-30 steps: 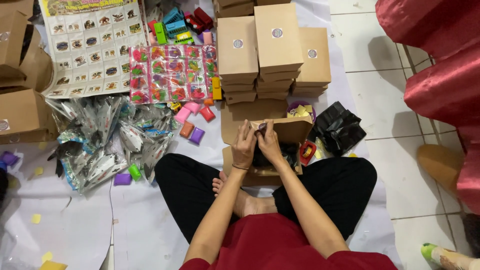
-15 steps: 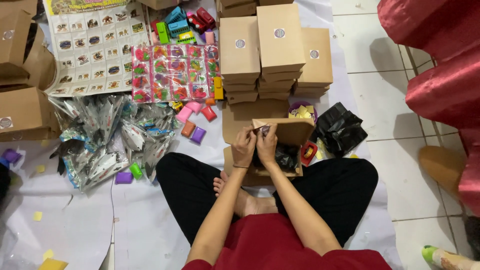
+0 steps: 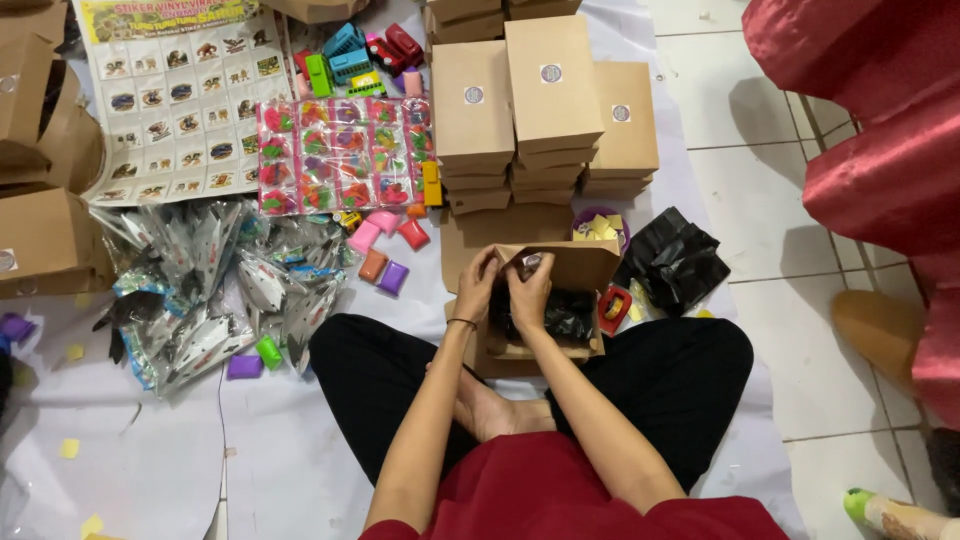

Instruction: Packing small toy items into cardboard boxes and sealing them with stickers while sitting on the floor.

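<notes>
Hands: left hand and right hand together, pinching a small item over the open brown box at the lap.
Behind: stacked brown boxes.
Right: black bag.
Left: foil packets, toy sheets.

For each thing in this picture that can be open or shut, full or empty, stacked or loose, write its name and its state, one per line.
Left hand: gripping the open box's rim.
Right hand: fingers inside the box.
Open brown box: flap up, dark wrapped contents inside.
Stacked brown boxes: closed, sealed with round stickers.
Black plastic bag: crumpled, loose on the floor.
Foil packets: loose heap.
Sheet of toy packets: lying flat.
</notes>
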